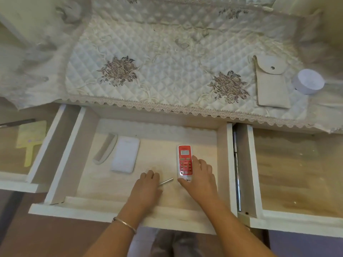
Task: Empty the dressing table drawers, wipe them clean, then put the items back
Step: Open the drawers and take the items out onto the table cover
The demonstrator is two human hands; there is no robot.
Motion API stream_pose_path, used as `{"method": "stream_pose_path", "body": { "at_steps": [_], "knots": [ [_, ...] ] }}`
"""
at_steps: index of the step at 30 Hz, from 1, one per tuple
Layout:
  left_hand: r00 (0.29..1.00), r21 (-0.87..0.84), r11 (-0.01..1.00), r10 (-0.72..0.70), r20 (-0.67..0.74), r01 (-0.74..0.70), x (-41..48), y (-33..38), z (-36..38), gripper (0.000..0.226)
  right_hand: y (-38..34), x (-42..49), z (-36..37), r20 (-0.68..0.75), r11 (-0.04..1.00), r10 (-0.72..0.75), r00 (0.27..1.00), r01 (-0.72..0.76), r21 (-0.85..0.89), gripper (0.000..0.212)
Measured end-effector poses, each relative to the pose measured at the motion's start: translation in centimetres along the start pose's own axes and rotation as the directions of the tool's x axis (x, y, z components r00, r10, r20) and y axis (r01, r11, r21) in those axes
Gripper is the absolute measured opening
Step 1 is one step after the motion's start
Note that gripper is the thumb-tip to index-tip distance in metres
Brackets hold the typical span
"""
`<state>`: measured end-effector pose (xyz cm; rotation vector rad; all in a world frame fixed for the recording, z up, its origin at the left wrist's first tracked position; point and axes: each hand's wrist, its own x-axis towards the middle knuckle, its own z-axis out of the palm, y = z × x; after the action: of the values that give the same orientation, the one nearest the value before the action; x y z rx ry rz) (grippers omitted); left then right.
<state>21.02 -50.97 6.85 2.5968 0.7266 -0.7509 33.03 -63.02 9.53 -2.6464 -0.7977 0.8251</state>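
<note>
Quilted cream satin cloth (167, 71) with a scalloped lace hem covers the bench (167, 115); two embroidered brown flower clusters sit nearest its front edge. On the cloth at the right lie one beige fabric pouch (271, 84) with a snap-button flap and, just beside it, one round white jar (308, 81).

Three white-framed drawers with pale wood-grain floors stand pulled out. The left drawer (46, 145) holds one flat pale-yellow paddle-shaped piece (31, 140). The right drawer (297, 221) shows a scuffed wooden floor.

In the middle drawer (83, 213), one pale plastic comb (105, 149) lies just beside one white rounded rectangular case (126, 154). The right hand (200, 179) grips the near end of a red-and-white remote control (184, 160), thumb on one edge and fingers on the other; the remote has a small grey display and rows of buttons, and its logo is too small to read. The left hand (148, 186), fingers curled, holds a thin silvery metal stick (166, 182) against the drawer floor. A slim metal bangle (124, 224) circles the left wrist.
</note>
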Motion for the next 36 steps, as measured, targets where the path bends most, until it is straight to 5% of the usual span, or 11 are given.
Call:
{"method": "stream_pose_path", "body": {
  "at_steps": [4,10,14,18,21,26,36],
  "knots": [
    [1.000,-0.002,1.000,-0.007,-0.012,0.007,1.2,0.0,0.8,0.021,-0.8,1.6,1.7,0.019,0.991,0.130,0.991,-0.131,0.014,0.092],
    [0.989,-0.167,0.986,-0.047,-0.137,0.024,1.4,-0.8,-0.3,0.021,-1.4,2.9,2.1,0.048,0.975,0.208,0.977,-0.211,0.076,0.077],
    [0.942,-0.334,0.942,-0.100,-0.320,-0.013,1.1,0.1,-4.6,0.020,-1.6,2.0,-0.6,0.016,0.989,0.115,0.993,-0.116,0.093,0.077],
    [0.830,-0.496,0.850,-0.141,-0.539,-0.178,0.9,3.4,-11.6,0.013,-1.8,0.8,-6.1,-0.176,0.983,-0.045,0.983,0.074,0.166,0.075],
    [0.769,-0.540,0.788,-0.138,-0.624,-0.296,2.4,6.5,-17.0,0.015,-1.5,1.9,-11.2,-0.312,0.955,-0.021,0.950,0.112,0.276,0.077],
    [0.754,-0.548,0.752,-0.105,-0.648,-0.366,8.4,11.6,-23.2,0.014,0.4,7.9,-18.9,-0.469,0.972,0.056,0.882,0.059,0.227,0.076],
    [0.839,-0.579,0.795,-0.182,-0.513,-0.182,20.1,15.5,-25.7,0.016,3.0,17.1,-22.2,-0.405,0.979,0.186,0.895,-0.137,0.149,0.075]
  ]
}}
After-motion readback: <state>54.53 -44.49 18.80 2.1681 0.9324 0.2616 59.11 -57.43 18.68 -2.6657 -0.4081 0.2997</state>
